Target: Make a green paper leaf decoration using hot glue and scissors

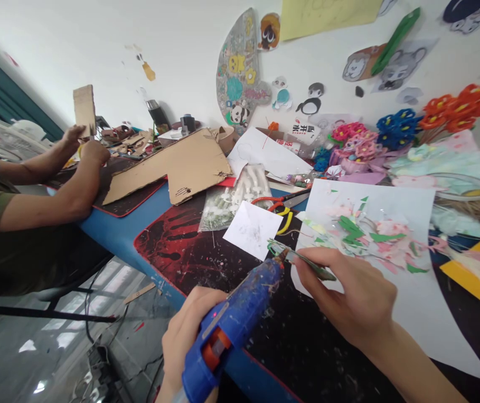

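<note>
A blue hot glue gun (240,313) is gripped in my left hand (193,324), its dirty nozzle pointing up and to the right. My right hand (351,291) pinches a thin green strip (318,264) between thumb and fingers. The strip's far end meets or nearly meets the nozzle; whether they touch I cannot tell. Just beyond lies a small white paper square (254,229) with grey marks. Beneath and behind my right hand spreads a large white paper sheet (395,210), strewn with green and pink paper scraps (361,232).
Scissors (294,197), yellow handles (284,221) and a plastic bag of white pieces (235,196) lie behind the square. Flat cardboard (200,165) rests further left. Another person (51,196) there holds a cardboard strip (84,109). Blue (397,129) and orange flowers (460,112) stand back right.
</note>
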Tool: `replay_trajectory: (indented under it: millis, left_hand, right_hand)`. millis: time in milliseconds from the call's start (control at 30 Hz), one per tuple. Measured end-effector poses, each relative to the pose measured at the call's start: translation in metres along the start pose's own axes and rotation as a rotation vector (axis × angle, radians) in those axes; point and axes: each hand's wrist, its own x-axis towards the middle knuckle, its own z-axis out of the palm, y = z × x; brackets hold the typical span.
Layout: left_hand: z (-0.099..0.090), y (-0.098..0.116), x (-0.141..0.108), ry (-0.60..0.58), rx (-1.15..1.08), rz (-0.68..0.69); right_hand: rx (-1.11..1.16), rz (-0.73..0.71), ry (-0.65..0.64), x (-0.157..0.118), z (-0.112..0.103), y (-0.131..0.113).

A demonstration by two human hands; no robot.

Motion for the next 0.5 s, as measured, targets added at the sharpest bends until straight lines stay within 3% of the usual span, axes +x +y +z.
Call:
replay_trajectory:
  millis: [167, 333, 500]
  left_hand:
    - [-0.0018, -0.0040, -0.0001, -0.064, -0.001, 0.062]
    - [0.0036, 0.0030, -0.0041, -0.009, 0.004, -0.039]
    - [0.0005, 0.0025, 0.0008, -0.016, 0.009, 0.014]
  right_hand:
    - [-0.002, -0.008, 0.007, 0.0002, -0.0009, -0.0004]
    - [-0.011, -0.014, 0.016, 0.0000, 0.0000, -0.0005]
    - [-0.004, -0.018, 0.027, -0.0002, -0.0003, -0.0005]
